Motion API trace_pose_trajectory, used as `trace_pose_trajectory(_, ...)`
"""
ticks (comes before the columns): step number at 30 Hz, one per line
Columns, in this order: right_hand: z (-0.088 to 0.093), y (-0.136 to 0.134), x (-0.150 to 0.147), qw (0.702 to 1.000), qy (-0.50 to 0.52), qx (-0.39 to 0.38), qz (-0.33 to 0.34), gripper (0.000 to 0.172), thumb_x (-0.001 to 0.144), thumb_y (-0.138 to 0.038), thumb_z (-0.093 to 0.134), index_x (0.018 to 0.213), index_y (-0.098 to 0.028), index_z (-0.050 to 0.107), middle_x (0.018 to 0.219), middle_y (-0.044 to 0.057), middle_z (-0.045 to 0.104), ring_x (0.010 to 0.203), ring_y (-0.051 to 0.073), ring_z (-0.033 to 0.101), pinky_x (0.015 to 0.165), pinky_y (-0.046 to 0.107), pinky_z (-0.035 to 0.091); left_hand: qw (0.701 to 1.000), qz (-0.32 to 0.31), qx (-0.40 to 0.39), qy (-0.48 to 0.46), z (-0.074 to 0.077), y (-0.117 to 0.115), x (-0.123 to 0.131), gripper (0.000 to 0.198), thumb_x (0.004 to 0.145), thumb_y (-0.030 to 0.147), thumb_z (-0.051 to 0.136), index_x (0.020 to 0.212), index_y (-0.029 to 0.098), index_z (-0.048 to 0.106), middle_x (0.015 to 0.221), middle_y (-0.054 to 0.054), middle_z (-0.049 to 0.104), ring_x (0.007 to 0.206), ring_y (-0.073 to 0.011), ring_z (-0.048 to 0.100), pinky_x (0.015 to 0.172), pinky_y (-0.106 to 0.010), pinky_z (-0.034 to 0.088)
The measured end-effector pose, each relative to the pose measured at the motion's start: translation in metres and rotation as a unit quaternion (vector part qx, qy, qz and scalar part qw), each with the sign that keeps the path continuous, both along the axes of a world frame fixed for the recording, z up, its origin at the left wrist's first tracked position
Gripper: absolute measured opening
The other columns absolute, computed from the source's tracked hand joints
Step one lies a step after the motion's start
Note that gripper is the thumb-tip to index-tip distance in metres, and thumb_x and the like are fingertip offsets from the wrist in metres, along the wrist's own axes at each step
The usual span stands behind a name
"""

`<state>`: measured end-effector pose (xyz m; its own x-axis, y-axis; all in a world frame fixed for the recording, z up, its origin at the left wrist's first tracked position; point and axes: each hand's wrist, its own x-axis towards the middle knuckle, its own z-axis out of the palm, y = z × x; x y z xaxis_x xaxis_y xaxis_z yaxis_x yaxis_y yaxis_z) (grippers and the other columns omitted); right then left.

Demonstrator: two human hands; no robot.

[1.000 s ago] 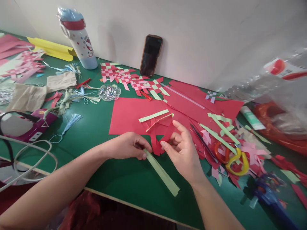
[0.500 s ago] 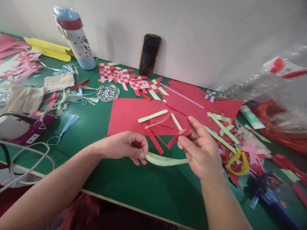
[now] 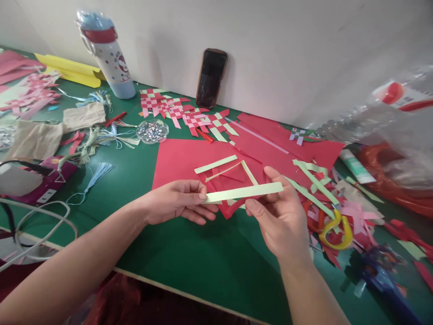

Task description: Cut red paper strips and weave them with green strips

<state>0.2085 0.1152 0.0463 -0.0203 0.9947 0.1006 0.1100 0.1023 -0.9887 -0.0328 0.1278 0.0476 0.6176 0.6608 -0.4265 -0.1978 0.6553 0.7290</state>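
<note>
My left hand (image 3: 179, 201) pinches one end of a pale green paper strip (image 3: 243, 192) between thumb and forefinger, its other fingers loosely extended. The strip runs nearly straight across to my right hand (image 3: 280, 216) and passes in front of its fingers. Between the thumb and fingers of that hand, a folded red paper strip (image 3: 230, 210) is gripped, partly hidden behind the green one. Beyond my hands, a loose green strip (image 3: 216, 164) rests on a red paper sheet (image 3: 179, 155).
Yellow-handled scissors (image 3: 338, 230) lie among paper scraps at right. Woven red, pink and green paper pieces (image 3: 182, 110) lie near the wall, where a phone (image 3: 212, 79) leans. A bottle (image 3: 111, 58), tassels (image 3: 96, 175) and a dish of beads (image 3: 152, 132) are at left.
The green strip's right end has come away from my right palm. The strip has risen and straightened from a sagging curve. My left fingers have stretched out somewhat.
</note>
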Motion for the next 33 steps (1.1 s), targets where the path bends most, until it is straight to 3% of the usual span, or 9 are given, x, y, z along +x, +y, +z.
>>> trace_pose_trajectory(6, 0.001, -0.009, -0.016, 0.997, -0.02, -0.02, 0.069, 0.059, 0.085, -0.031, 0.071, 0.136, -0.03, 0.043, 0.091, 0.001, 0.072, 0.078, 0.019, 0.071, 0.068, 0.034, 0.061, 1.0, 0.019, -0.021, 0.0, 0.0, -0.002, 0.008, 0.039, 0.078, 0.044, 0.081, 0.088, 0.016, 0.055, 0.09, -0.007, 0.075, 0.085, -0.0192, 0.074, 0.074, -0.028, 0.06)
trace_pose_trajectory(11, -0.013, -0.017, -0.019, 0.987, -0.108, 0.095, 0.067, 0.055, 0.087, -0.023, 0.069, 0.135, -0.031, 0.042, 0.097, 0.003, 0.073, 0.086, 0.02, 0.073, 0.077, 0.037, 0.063, 0.997, 0.07, -0.034, -0.005, -0.007, -0.003, 0.013, 0.039, 0.08, 0.044, 0.079, 0.088, 0.017, 0.053, 0.084, -0.006, 0.073, 0.08, -0.0192, 0.074, 0.068, -0.028, 0.06)
trace_pose_trajectory(14, -0.018, -0.021, -0.018, 0.962, -0.172, 0.202, 0.068, 0.061, 0.084, -0.015, 0.071, 0.137, -0.034, 0.045, 0.106, 0.004, 0.072, 0.086, 0.021, 0.074, 0.078, 0.039, 0.064, 0.996, 0.078, -0.027, 0.019, -0.009, -0.003, 0.018, 0.037, 0.084, 0.044, 0.075, 0.087, 0.017, 0.051, 0.082, -0.005, 0.072, 0.076, -0.0179, 0.074, 0.063, -0.026, 0.06)
trace_pose_trajectory(17, -0.014, -0.021, -0.018, 0.921, -0.222, 0.311, 0.081, 0.069, 0.083, -0.008, 0.07, 0.139, -0.038, 0.045, 0.1, 0.002, 0.073, 0.077, 0.021, 0.073, 0.071, 0.038, 0.064, 0.996, 0.077, 0.0, 0.052, -0.007, -0.004, 0.021, 0.037, 0.085, 0.046, 0.073, 0.086, 0.018, 0.049, 0.079, -0.002, 0.069, 0.071, -0.0163, 0.072, 0.056, -0.024, 0.059)
trace_pose_trajectory(21, -0.001, -0.016, -0.02, 0.854, -0.263, 0.438, 0.1, 0.06, 0.081, 0.0, 0.068, 0.133, -0.025, 0.051, 0.08, 0.0, 0.071, 0.065, 0.017, 0.067, 0.059, 0.031, 0.061, 0.993, 0.099, 0.011, 0.068, -0.005, -0.005, 0.023, 0.039, 0.083, 0.048, 0.072, 0.085, 0.018, 0.047, 0.076, 0.0, 0.065, 0.065, -0.0153, 0.071, 0.051, -0.023, 0.058)
trace_pose_trajectory(25, 0.007, -0.014, -0.019, 0.819, -0.274, 0.489, 0.124, 0.044, 0.081, 0.003, 0.064, 0.121, -0.016, 0.056, 0.074, 0.0, 0.069, 0.063, 0.015, 0.062, 0.057, 0.029, 0.056, 0.991, 0.119, 0.006, 0.066, -0.004, -0.005, 0.023, 0.035, 0.085, 0.045, 0.071, 0.088, 0.018, 0.048, 0.075, 0.001, 0.065, 0.061, -0.013, 0.068, 0.05, -0.022, 0.057)
trace_pose_trajectory(29, 0.014, -0.019, -0.018, 0.793, -0.273, 0.524, 0.15, 0.024, 0.084, -0.003, 0.061, 0.105, -0.015, 0.061, 0.072, 0.002, 0.069, 0.066, 0.015, 0.063, 0.061, 0.032, 0.057, 0.991, 0.12, -0.014, 0.065, -0.001, -0.006, 0.022, 0.03, 0.089, 0.043, 0.066, 0.089, 0.018, 0.049, 0.074, -0.001, 0.067, 0.059, -0.0118, 0.067, 0.051, -0.019, 0.055)
trace_pose_trajectory(33, 0.016, -0.018, -0.019, 0.786, -0.291, 0.517, 0.172, 0.022, 0.087, -0.004, 0.06, 0.105, -0.015, 0.061, 0.082, 0.006, 0.074, 0.077, 0.017, 0.068, 0.061, 0.031, 0.058, 0.992, 0.105, -0.011, 0.063, -0.002, -0.006, 0.022, 0.031, 0.088, 0.044, 0.067, 0.088, 0.018, 0.049, 0.074, -0.001, 0.067, 0.06, -0.0123, 0.068, 0.049, -0.018, 0.052)
